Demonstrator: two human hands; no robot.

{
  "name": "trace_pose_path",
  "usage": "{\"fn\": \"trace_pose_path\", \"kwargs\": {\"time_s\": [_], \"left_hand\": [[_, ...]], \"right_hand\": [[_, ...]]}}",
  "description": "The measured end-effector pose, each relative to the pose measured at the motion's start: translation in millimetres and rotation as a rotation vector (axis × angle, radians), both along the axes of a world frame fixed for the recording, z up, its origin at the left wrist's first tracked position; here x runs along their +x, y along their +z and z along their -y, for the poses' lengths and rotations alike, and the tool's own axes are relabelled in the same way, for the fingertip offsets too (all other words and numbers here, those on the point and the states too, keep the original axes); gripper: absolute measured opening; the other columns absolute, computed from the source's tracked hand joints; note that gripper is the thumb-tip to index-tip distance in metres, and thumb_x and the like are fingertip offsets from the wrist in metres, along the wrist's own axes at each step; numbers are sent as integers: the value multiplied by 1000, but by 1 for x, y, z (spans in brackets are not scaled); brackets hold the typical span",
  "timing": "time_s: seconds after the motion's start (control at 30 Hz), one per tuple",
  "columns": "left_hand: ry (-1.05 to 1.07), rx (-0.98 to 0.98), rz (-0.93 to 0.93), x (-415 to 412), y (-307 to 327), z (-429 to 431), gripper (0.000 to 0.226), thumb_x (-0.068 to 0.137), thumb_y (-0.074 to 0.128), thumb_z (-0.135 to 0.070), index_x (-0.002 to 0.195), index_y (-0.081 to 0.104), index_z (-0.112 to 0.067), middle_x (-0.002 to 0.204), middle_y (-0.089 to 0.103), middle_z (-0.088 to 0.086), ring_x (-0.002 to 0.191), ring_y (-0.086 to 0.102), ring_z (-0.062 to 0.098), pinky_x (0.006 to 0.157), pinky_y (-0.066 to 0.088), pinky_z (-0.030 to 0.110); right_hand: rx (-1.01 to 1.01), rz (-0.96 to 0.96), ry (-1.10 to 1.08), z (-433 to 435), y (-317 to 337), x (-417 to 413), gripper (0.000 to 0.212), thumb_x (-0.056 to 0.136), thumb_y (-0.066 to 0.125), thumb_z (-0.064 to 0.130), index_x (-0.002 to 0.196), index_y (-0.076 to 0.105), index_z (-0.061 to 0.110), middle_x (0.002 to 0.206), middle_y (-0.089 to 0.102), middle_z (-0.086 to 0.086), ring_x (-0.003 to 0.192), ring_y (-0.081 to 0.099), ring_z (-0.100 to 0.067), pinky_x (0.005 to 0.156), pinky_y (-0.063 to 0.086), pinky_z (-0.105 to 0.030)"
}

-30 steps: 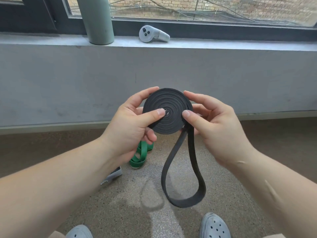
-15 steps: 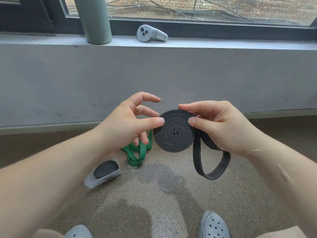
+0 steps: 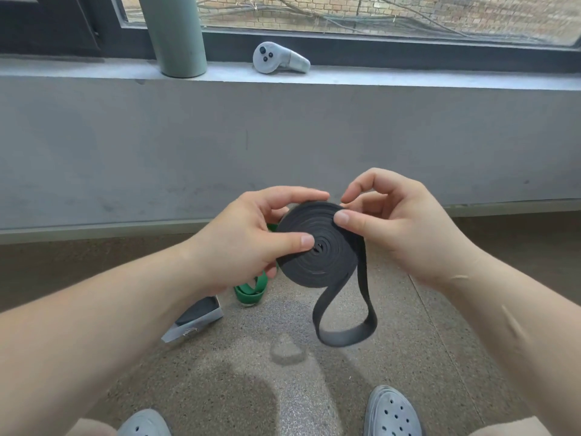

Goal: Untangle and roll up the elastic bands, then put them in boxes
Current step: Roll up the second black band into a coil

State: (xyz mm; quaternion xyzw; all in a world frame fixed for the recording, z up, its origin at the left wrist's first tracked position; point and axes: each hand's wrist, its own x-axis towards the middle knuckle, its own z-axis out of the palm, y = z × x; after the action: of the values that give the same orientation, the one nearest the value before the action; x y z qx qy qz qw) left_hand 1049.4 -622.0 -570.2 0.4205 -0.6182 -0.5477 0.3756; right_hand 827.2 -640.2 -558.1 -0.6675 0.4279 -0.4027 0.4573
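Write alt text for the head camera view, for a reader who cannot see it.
The left hand and right hand hold a black elastic band rolled into a flat coil, one loose loop hanging below. A green band and a small box lie on the floor beneath.

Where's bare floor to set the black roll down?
Free: floor right of the black band loop, toward the wall base; floor between box and shoes. Crowded: left of the black band, where box and green band lie close together.
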Motion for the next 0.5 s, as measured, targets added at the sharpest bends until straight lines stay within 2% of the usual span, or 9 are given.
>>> {"fn": "trace_pose_path", "kwargs": {"time_s": [0.1,0.23,0.37,0.5], "left_hand": [[99,10,-83,1,-1,6,47,89,70,-4,118,70,-40,87,73,3,44,44,21,51,38,28],[179,-8,-174,2,0,6,47,89,69,-2,123,68,-35,87,74,5,39,45,16,38,39,22],[223,-34,-204,1,-2,6,48,90,68,-3,125,67,-36,89,74,5,41,46,17,38,39,22],[292,-19,-289,0,-4,8,45,92,66,-7,125,65,-38,89,73,5,39,47,16,37,38,22]], "right_hand": [[30,68,-12,0,1,0,19,87,72,3,104,66,7,91,74,-23,77,70,-29,77,58,-48],[-10,81,-46,-1,0,0,27,88,72,1,113,70,11,97,77,-15,89,74,-34,79,62,-47],[-51,79,-74,-2,0,2,28,88,72,-1,112,72,14,99,77,-13,95,73,-36,84,61,-51],[-61,155,-148,-4,0,7,24,87,72,-3,106,75,11,97,77,-16,94,74,-33,79,63,-49]]}}
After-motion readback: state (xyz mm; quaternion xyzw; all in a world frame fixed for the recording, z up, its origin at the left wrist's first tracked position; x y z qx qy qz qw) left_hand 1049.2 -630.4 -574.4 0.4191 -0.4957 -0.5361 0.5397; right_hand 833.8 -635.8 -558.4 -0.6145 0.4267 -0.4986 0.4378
